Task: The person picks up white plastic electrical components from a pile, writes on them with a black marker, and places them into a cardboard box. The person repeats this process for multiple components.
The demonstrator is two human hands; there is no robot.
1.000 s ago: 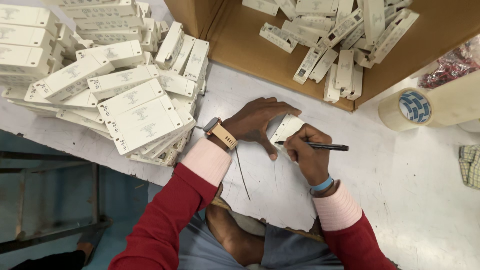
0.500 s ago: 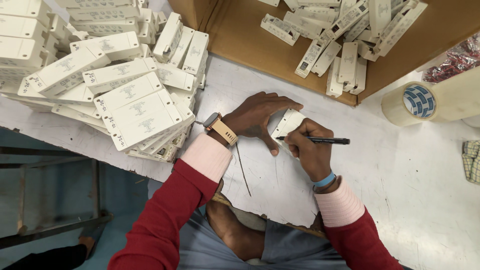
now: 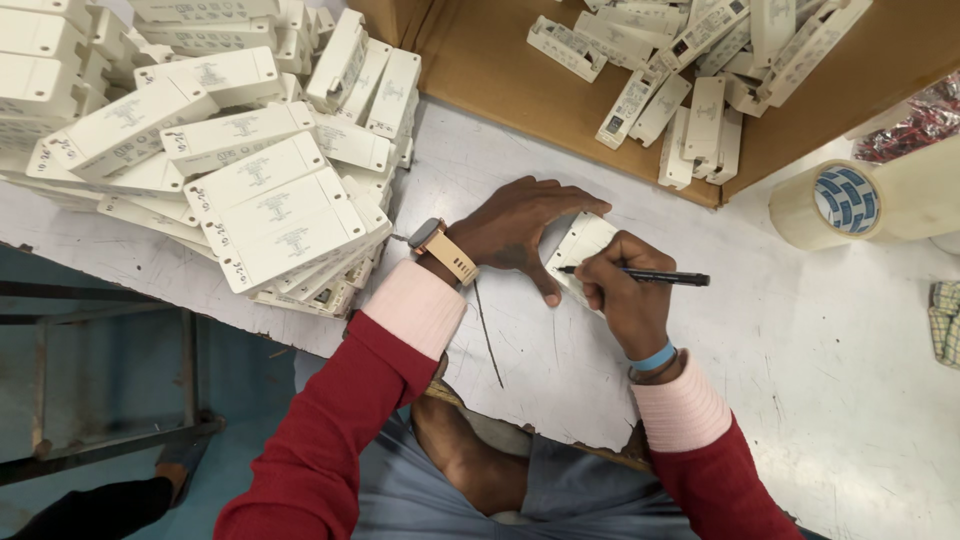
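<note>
A small white rectangular plastic unit [image 3: 583, 244] lies flat on the scratched white table [image 3: 820, 380]. My left hand [image 3: 520, 230] rests on it, fingers spread over its left and top edges, holding it down. My right hand [image 3: 625, 290] grips a black pen [image 3: 640, 276], whose tip touches the unit's lower left face. A watch with a tan strap sits on my left wrist and a blue band on my right wrist.
A big heap of white rectangular units [image 3: 210, 150] fills the table's left side. A brown cardboard box [image 3: 520, 95] at the top holds several more units [image 3: 700, 60]. A roll of clear tape [image 3: 840, 205] lies at the right, with a checked cloth [image 3: 945, 320] at the edge.
Both hands stay on the unit and the pen keeps its place. The view has shifted slightly, nothing else has moved.
</note>
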